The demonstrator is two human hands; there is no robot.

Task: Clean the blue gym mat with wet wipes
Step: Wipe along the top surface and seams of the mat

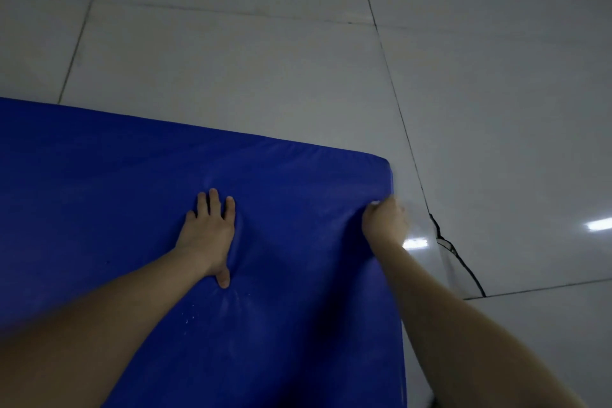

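White in the grip: a small pale scrap of wet wipe (375, 204) peeks out at the top of the right hand (385, 220), whose fingers are curled tight round it (the hand is blurred, so little more of the wipe shows).
Right hand, place: at the mat's right edge, a little short of the far right corner, knuckles over the rim where mat meets floor.
Left hand (208, 235): flat on the mat, fingers straight and slightly spread, thumb pointing back toward the person; its grip is apart and holds nothing, the palm pressing down.
Mat under the left hand: dented, with soft creases running out from the palm and thumb.
Mat, look: the blue gym mat (99, 192) is deep blue with a smooth, faintly shiny cover, thick, with a rounded far edge and corner; a few tiny pale specks sit just below the thumb.
Mat, place: flat on the floor, filling the lower left of the view and running out of it at the left and bottom.
Arms: two bare forearms reach in from the bottom, the left across the mat, the right along its right edge, hiding part of that edge.
Floor (231, 60): large glossy pale-grey tiles with thin dark joints.
Dark jagged line (463, 268): just right of the right hand; crack or cable, I cannot tell.
Glare (415, 243): bright patches on the tiles.
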